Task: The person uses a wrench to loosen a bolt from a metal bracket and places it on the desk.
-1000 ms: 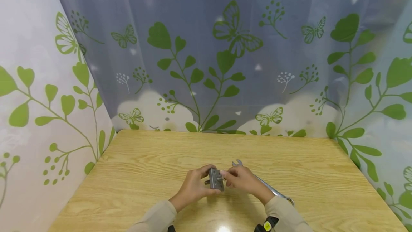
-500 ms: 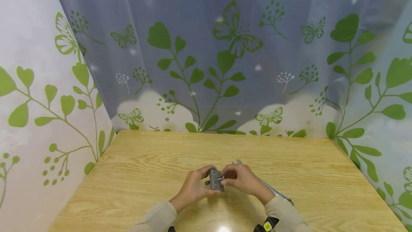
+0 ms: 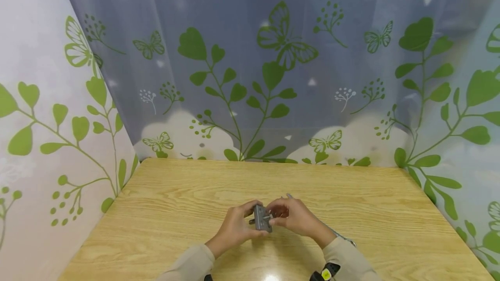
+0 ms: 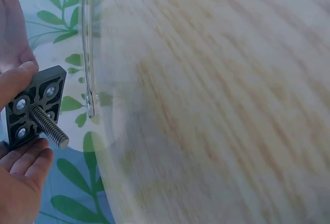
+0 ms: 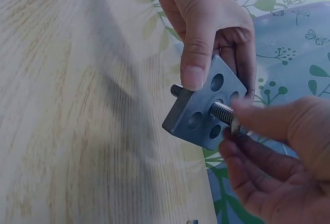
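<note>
Just now, right hand (image 3: 294, 216): we see its thumb and index finger parted a little more than a second ago, when they bunched over the end of the bolt (image 5: 223, 113); more of the shank now shows between them.
What it means: we take this as a fresh grip within the same finger work on the bolt, since plate and left hand have hardly moved.
Right-hand grip: fingers curled about the bolt's outer end, thumb one side and index the other; the thumb is blurred, so we cannot tell how firmly it presses.
Left hand (image 3: 234, 225): clamped on the metal plate (image 5: 203, 101), thumb on one edge and fingers on the opposite one.
Plate and bolt: held up between our hands above the table (image 3: 175, 185), the bolt through the plate and poking out both faces.
Wrench (image 4: 86, 49): on the table, partly hidden in the head view behind our right hand and forearm.
</note>
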A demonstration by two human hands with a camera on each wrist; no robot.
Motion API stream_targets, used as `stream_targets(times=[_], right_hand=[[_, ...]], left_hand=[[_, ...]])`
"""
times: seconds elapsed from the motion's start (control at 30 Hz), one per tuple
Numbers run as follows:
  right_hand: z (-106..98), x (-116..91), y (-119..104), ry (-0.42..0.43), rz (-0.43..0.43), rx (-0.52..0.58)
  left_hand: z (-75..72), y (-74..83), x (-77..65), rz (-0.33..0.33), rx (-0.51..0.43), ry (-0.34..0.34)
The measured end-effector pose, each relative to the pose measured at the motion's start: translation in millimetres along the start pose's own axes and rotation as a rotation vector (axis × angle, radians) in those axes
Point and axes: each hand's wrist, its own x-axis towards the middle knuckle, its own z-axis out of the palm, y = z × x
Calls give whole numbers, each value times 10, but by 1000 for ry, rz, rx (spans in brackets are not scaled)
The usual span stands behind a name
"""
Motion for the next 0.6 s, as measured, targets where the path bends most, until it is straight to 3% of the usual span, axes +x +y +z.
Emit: stream_targets(times=[0.33, 0.47, 0.6], right_hand=[[107, 4, 37, 7, 184, 52], [127, 19, 19, 2, 176, 41], [108, 14, 17, 16, 103, 1]], left_hand=[[6, -27, -10, 9, 15, 8], [6, -25, -13, 10, 18, 5], [2, -30, -22, 9, 12, -1]])
